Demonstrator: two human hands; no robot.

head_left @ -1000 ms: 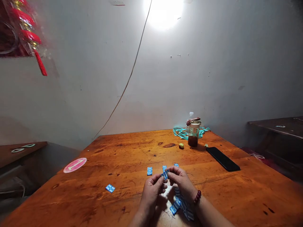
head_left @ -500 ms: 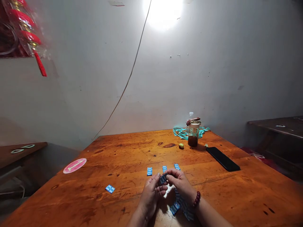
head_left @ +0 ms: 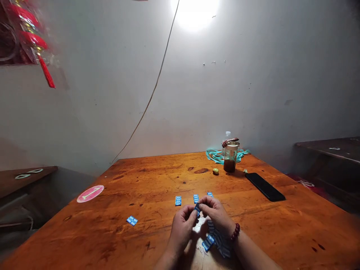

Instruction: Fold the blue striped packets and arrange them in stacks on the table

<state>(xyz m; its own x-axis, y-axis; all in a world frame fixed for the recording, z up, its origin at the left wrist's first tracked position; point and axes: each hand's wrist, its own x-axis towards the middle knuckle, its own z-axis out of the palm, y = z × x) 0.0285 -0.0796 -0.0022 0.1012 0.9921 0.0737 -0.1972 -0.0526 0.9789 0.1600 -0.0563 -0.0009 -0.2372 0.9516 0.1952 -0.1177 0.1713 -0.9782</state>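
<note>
Between my two hands is a small blue-and-white striped piece, flat like a label; its exact kind does not show. My left hand pinches its lower left side with thumb and fingertips. On the upper right side, my right hand, below which sits a dark bead bracelet, also pinches it. A loose heap of similar pieces lies under my right hand, partly hidden in shadow. Beyond the hands, three more lie in a row: a left piece, a middle piece and a right piece.
Another blue-and-white piece lies left on the wooden table. Behind, a drink bottle stands before turquoise straps, near a small yellow-green object. A black phone is at right; a pink round sticker at left.
The held piece has turned more upright between my fingers. My left fingers have curled in closer to it. The view has tilted slightly; the pieces on the table look unmoved.
</note>
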